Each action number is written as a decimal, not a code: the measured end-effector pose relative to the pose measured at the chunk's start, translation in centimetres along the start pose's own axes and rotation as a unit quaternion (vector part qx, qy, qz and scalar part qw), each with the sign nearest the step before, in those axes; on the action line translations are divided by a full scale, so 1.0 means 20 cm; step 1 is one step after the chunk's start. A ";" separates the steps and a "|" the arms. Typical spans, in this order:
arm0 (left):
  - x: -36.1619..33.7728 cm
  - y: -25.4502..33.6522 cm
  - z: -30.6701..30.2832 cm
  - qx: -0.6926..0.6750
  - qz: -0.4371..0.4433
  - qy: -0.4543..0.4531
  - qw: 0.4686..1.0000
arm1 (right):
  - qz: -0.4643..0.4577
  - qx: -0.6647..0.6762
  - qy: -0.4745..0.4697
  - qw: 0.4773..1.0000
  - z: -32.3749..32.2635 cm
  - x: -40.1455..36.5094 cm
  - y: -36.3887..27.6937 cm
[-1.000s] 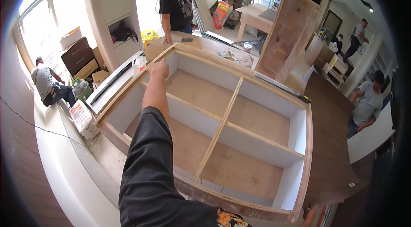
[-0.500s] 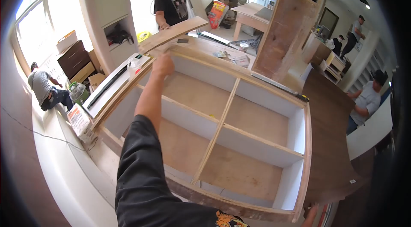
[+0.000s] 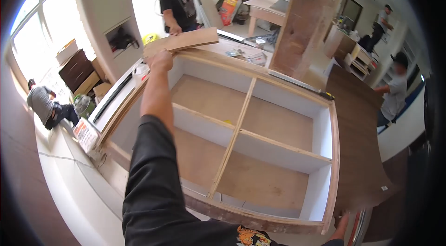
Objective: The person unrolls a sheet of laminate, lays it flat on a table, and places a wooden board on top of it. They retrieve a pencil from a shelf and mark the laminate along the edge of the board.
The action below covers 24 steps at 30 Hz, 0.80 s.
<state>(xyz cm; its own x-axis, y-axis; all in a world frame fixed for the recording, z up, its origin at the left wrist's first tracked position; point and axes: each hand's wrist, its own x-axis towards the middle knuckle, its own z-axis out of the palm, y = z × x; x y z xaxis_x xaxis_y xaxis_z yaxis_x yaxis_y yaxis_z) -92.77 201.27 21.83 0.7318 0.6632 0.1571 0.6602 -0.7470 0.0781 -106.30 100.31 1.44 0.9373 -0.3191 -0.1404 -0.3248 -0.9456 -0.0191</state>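
My left hand reaches across the far left of a wooden cabinet frame, its fingers closed on the near edge of a wooden plank. The plank lies near the far rim, and a co-worker's hand rests at its other side. The frame lies on its back, split by dividers into open compartments with white sides. At the lower right, my right hand is at the bottom edge of a large dark brown sheet, fingers curled against it and partly hidden.
A tall wooden panel unit stands beyond the frame. A tape measure lies on the far right corner. One co-worker stands by the brown sheet; another person sits at left. A table stands behind.
The plank has swung and dropped at its right end, now covering the phone behind the frame. My left hand has shifted slightly left with it. My right hand stays by the brown sheet.
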 end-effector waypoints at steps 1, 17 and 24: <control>0.00 -0.01 0.01 0.068 -0.099 0.039 0.992 | 0.000 -0.013 -0.014 1.000 -0.02 0.00 -0.01; 0.48 -0.31 0.50 -0.010 0.228 0.093 0.969 | 0.029 0.008 0.032 0.999 0.01 -0.05 0.03; 0.22 -0.13 0.31 0.039 0.146 0.049 0.987 | 0.025 0.013 0.041 0.999 0.08 -0.02 0.02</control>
<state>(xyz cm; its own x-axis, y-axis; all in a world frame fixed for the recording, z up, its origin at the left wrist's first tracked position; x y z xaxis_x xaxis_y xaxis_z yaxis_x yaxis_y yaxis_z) -90.10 206.39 16.17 0.8759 0.4088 0.2562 0.4367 -0.8976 -0.0607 -106.89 100.23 -0.08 0.9268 -0.3709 -0.0594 -0.3734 -0.9268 -0.0399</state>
